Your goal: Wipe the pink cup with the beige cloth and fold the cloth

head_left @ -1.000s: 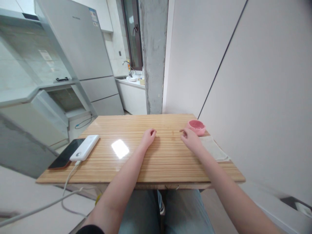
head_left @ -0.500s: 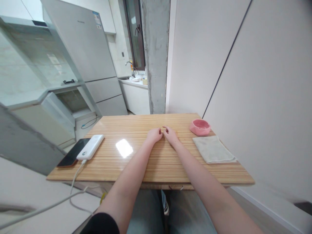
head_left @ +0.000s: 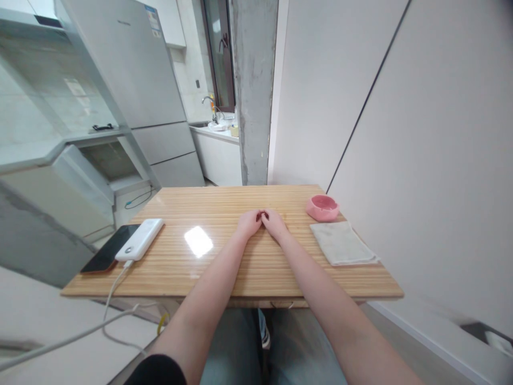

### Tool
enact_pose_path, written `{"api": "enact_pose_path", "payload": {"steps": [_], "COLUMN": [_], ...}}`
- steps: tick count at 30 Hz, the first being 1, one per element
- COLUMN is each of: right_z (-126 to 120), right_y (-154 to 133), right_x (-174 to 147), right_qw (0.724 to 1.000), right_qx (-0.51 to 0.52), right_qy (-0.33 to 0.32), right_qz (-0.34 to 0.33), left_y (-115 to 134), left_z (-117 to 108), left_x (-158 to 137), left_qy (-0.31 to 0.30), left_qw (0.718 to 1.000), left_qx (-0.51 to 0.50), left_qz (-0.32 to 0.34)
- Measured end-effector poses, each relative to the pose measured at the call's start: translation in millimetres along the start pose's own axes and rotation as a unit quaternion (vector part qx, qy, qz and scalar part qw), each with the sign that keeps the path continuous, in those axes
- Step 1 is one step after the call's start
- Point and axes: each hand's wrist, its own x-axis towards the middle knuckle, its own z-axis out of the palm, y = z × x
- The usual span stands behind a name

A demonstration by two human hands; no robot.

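My left hand [head_left: 249, 221] and my right hand [head_left: 274, 222] meet over the middle of the wood-grain table [head_left: 192, 202]. The fingers of both are curled inward, with the fingertips pressed together or nearly so. Anything between them is hidden or too small to make out. To the right of my right hand lie a folded beige cloth [head_left: 342, 244] and, behind it, a pink faceted bowl that looks like an ashtray [head_left: 324, 212]. Neither hand touches these.
At the table's left end a white power bank [head_left: 140, 240] rests partly on a dark phone [head_left: 107, 251]. A white cable [head_left: 111, 289] runs from it over the front edge. Beyond stand a grey pillar [head_left: 255, 91] and a fridge [head_left: 120, 69]. A pale wall [head_left: 433, 160] borders the right.
My right hand's extended finger has curled in, and the two hands have come together at the fingertips. The whole view has shifted slightly, with objects on the table appearing further left.
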Motion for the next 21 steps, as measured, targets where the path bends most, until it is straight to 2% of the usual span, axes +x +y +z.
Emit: {"api": "enact_pose_path", "payload": {"steps": [3, 5, 7, 9, 12, 15, 19, 21], "right_z": [-6, -20, -41, -62, -83, -87, -88, -86], "right_y": [-2, -1, 6, 19, 43, 59, 57, 47], "right_x": [0, -1, -3, -6, -12, -16, -12, -8], "right_qw": [0.999, 0.991, 0.959, 0.916, 0.889, 0.884, 0.894, 0.913], "right_qx": [0.006, -0.023, -0.091, -0.167, -0.237, -0.256, -0.220, -0.196], "right_qy": [0.037, 0.132, 0.262, 0.350, 0.356, 0.341, 0.326, 0.310], "right_qz": [0.001, 0.020, 0.054, 0.105, 0.163, 0.192, 0.213, 0.182], "left_y": [-1, -1, -2, -2, -3, -4, -6, -6], "left_z": [0, 1, 1, 1, 2, 2, 5, 5], "left_x": [0, 0, 0, 0, 0, 0, 1, 1], "left_qy": [0.001, 0.006, 0.015, 0.022, 0.027, 0.027, 0.035, 0.049], "left_qw": [1.000, 1.000, 1.000, 0.999, 0.998, 0.997, 0.993, 0.991], "left_qx": [-0.007, -0.012, -0.022, -0.037, -0.055, -0.072, -0.110, -0.122], "left_qz": [-0.006, -0.009, -0.008, -0.007, -0.010, -0.009, -0.001, 0.012]}}
